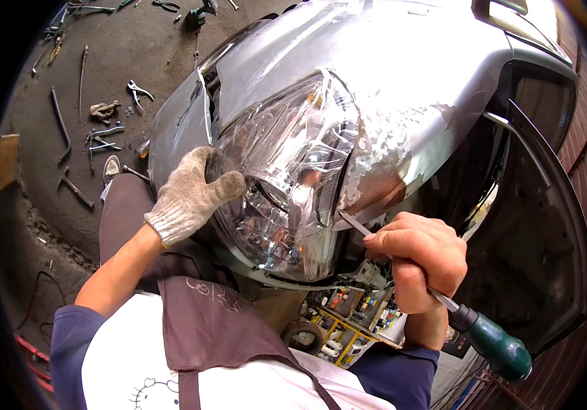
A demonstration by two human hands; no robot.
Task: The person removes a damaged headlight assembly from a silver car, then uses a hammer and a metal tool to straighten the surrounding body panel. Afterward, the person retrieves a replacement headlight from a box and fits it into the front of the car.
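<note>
I stood in a car workshop: pliers (137,91) and a hammer (77,189) lay on the floor (30,160) (a grimy one) near a paint-chipped silver car (402,48).

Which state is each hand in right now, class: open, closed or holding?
Left hand: gloved, against the headlight; whether gripping cannot be told.
Right hand: closed, holding the green-handled screwdriver.

Glove (194,193) beige-grey; screwdriver handle (501,347) dark green; car body (409,61) silver; apron (228,324) brown; shirt (119,345) white, black-line pattern.
</note>
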